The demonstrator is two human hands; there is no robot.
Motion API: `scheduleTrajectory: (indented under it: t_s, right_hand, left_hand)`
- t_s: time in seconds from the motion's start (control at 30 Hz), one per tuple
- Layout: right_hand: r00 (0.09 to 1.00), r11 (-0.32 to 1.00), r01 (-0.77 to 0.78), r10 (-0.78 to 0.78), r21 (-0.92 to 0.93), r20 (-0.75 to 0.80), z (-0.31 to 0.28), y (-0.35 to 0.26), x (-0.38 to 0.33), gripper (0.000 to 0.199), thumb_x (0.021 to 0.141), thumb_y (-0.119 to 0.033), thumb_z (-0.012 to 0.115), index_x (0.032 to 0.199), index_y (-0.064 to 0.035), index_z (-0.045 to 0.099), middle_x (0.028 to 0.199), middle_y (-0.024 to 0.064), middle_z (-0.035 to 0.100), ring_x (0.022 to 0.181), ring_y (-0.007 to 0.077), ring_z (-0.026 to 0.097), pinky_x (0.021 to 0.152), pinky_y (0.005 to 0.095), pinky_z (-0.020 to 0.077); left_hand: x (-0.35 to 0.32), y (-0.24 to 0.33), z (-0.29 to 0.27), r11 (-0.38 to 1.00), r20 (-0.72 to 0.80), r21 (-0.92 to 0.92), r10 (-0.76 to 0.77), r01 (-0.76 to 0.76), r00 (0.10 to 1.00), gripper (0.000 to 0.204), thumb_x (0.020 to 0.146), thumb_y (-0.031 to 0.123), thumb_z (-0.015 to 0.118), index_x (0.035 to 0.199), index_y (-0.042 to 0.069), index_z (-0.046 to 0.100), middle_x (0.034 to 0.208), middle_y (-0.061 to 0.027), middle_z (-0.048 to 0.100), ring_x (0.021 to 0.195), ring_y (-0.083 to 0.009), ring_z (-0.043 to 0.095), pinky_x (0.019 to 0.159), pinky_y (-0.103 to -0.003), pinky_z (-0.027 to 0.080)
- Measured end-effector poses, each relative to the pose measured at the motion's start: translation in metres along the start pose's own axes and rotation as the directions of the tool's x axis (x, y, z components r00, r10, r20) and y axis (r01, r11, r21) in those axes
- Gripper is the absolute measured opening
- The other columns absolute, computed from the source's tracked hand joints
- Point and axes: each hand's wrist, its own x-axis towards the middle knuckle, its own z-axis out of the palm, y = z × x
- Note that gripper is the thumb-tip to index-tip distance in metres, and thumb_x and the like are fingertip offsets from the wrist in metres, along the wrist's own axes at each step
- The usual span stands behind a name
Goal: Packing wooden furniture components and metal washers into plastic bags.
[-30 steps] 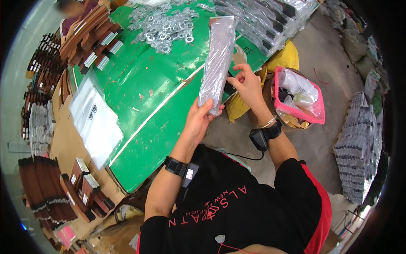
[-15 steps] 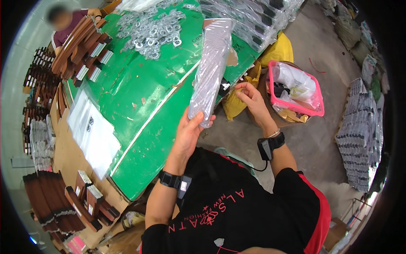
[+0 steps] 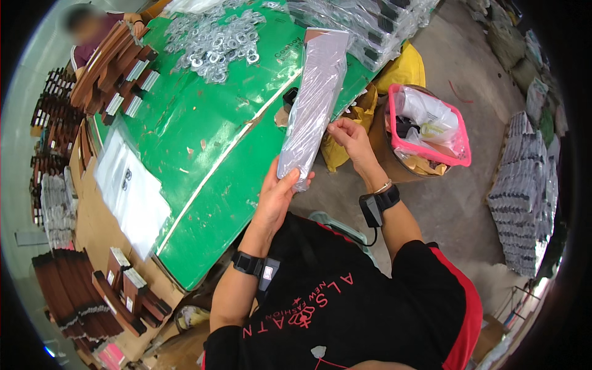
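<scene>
My left hand (image 3: 280, 190) is closed round the near end of a long flat package (image 3: 317, 92) in shiny clear plastic film, thumb on top. A pale grey-mauve piece shows through the film. The package points away from me over the right edge of the green table. Close to its right edge is my right hand (image 3: 350, 137), with thumb and forefinger pinched together. Whether those fingertips hold a bit of film or something small cannot be made out. A small black object (image 3: 290, 95) lies on the table beside the package's left edge.
The green table (image 3: 209, 135) bears a heap of small bagged metal rings (image 3: 216, 46), plastic-wrapped packages (image 3: 364, 24) and flat clear bags (image 3: 132, 191). Stacked brown strips (image 3: 114, 71) stand left, near another person. A pink basket (image 3: 465, 139) and yellow sacks (image 3: 404, 68) are right.
My right hand has moved left, up to the package's right edge, and its fingers have drawn together. The package has tilted slightly to the right at its far end, uncovering the small black object.
</scene>
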Motion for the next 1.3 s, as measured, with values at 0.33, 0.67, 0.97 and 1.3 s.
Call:
scheduleTrajectory:
  t_s: [0.33, 0.67, 0.97, 1.3]
  right_hand:
    - [0.988, 0.937, 0.151, -0.147, -0.316, 0.037, -0.021, 0.028, 0.025, 0.022, 0.092, -0.021, 0.074, 0.091, 0.0002, 0.069, 0.076, 0.0018, 0.068, 0.07, 0.0087, 0.061, 0.061, 0.0267, 0.0459]
    - [0.897, 0.974, 0.214, -0.163, -0.08, 0.41, 0.081, -0.069, -0.075, 0.009, 0.095, -0.013, 0.07, 0.092, -0.0056, 0.066, 0.078, -0.0081, 0.058, 0.072, 0.0002, 0.051, 0.064, 0.0193, 0.0399]
    - [0.685, 0.539, 0.708, -0.368, -0.456, 0.629, 0.181, -0.065, -0.092, 0.014, 0.084, -0.024, 0.077, 0.083, -0.0116, 0.07, 0.062, 0.0, 0.054, 0.059, 0.0165, 0.049, 0.071, 0.0331, 0.032]
    - [0.786, 0.541, 0.613, -0.343, -0.576, 0.515, 0.21, -0.048, -0.099, 0.038, 0.076, -0.031, 0.086, 0.075, -0.0077, 0.056, 0.055, 0.0037, 0.057, 0.048, 0.019, 0.056, 0.052, 0.0343, 0.0394]
  left_hand:
    - [0.003, -0.006, -0.006, 0.992, 0.032, -0.088, 0.094, -0.091, 0.995, 0.063, 0.1, 0.016, 0.062, 0.153, 0.001, 0.031, 0.136, -0.0148, 0.057, 0.109, -0.0263, 0.065, 0.094, -0.037, 0.053]
    - [-0.06, -0.002, -0.032, 0.957, -0.236, 0.12, 0.287, -0.265, 0.928, 0.06, 0.098, 0.02, 0.066, 0.148, 0.001, 0.038, 0.135, -0.011, 0.057, 0.117, -0.022, 0.061, 0.101, -0.036, 0.047]
    - [-0.086, -0.011, -0.034, 0.841, -0.401, 0.144, 0.531, -0.521, 0.747, 0.063, 0.098, 0.015, 0.067, 0.149, 0.001, 0.032, 0.141, -0.011, 0.047, 0.128, -0.0191, 0.05, 0.108, -0.033, 0.043]
    - [-0.088, -0.022, -0.059, 0.733, -0.469, 0.353, 0.677, -0.582, 0.567, 0.064, 0.098, 0.01, 0.065, 0.151, 0.002, 0.03, 0.14, -0.0125, 0.049, 0.125, -0.0189, 0.054, 0.105, -0.033, 0.046]
